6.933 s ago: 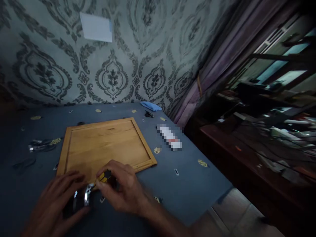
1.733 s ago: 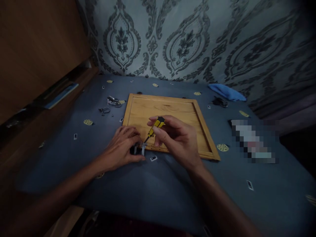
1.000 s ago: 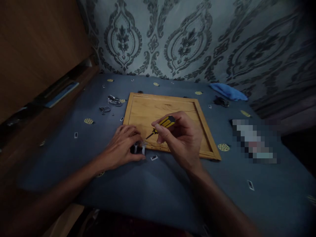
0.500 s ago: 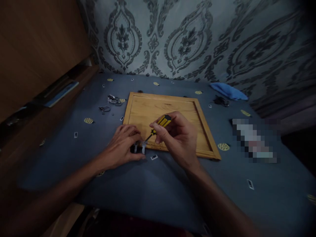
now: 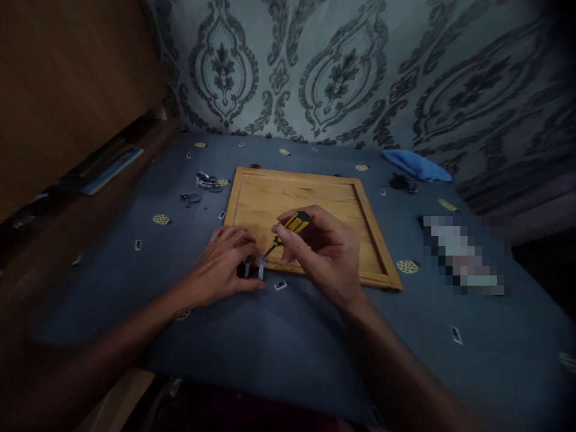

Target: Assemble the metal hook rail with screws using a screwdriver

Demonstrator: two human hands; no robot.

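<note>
A framed wooden cabinet door (image 5: 297, 192) lies flat on the blue patterned cloth. At its near left edge sits a metal hinge (image 5: 261, 270), and my left hand (image 5: 222, 261) is closed around it, the thumb on the near side and the fingers over the door's edge. A screwdriver (image 5: 297, 222) with a yellow and black handle is pinched between the thumb and fingers of my right hand (image 5: 330, 255). Its shaft slants down to the left, with the tip at the hinge. Whether the tip sits in a screw is too small to tell.
Loose metal hinges (image 5: 207, 182) and another metal piece (image 5: 191, 199) lie left of the door. At the back right are a blue cloth (image 5: 416, 165) and a dark object (image 5: 404, 183). A blurred-out item (image 5: 463, 255) rests to the right. Brown furniture (image 5: 76, 90) borders the left side.
My right fingers and the screwdriver handle have shifted very slightly to the left, the tip staying at the hinge. My left hand keeps its place on the hinge.
</note>
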